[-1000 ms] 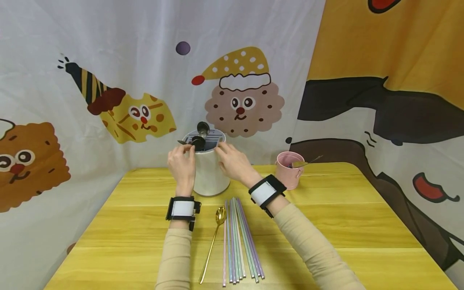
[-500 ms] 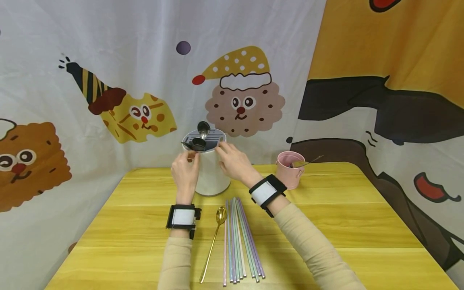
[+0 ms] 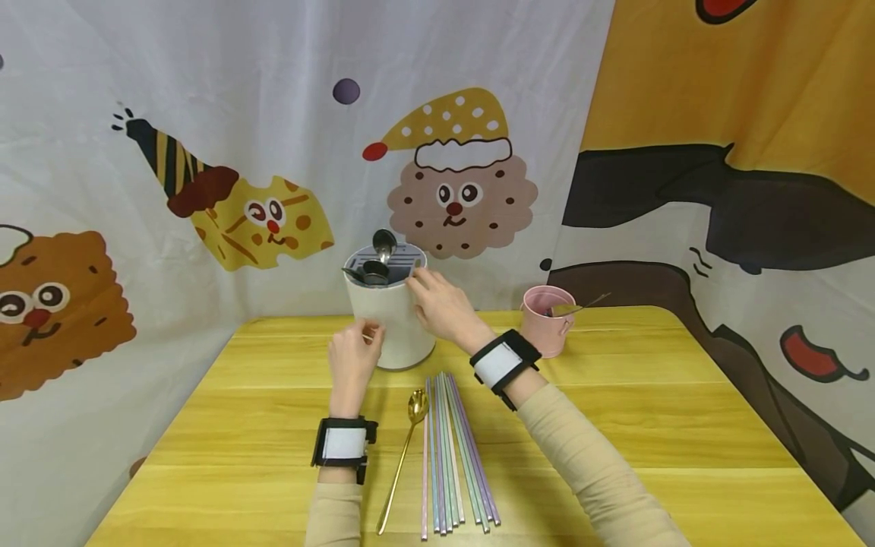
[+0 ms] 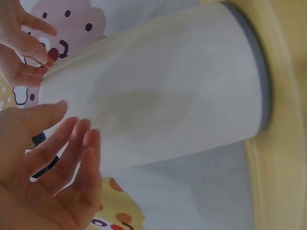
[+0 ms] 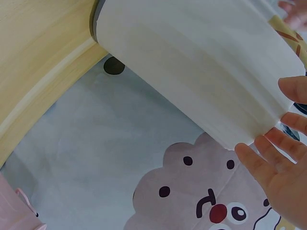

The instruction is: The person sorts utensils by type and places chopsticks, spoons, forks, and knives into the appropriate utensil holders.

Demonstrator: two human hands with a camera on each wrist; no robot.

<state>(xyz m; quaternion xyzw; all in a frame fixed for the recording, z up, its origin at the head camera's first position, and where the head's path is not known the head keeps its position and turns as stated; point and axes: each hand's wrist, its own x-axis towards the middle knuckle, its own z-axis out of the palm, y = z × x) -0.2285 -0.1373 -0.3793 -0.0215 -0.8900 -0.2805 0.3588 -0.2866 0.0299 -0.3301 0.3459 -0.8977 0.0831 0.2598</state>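
Utensils (image 3: 384, 241) stood in the holder (image 3: 393, 327) on the table (image 3: 260, 425), which likely propped them. The right hand (image 3: 443, 308) touched it near the top, fingers relaxed, perhaps to steady it; the left hand (image 3: 352, 355), loosely curved in front, held nothing.

Left hand (image 3: 354, 357) low, fingers (image 4: 88, 167) loosely bent | right hand (image 3: 440, 305) higher, fingers (image 5: 254, 165) outstretched | right arm (image 3: 601, 463) slanting inward, left arm (image 3: 335, 520) near straight!

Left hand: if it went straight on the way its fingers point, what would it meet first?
Most likely the side wall of the white container, directly ahead of the left hand's fingertips. Whether they already touch it or a small gap remains is hard to tell.
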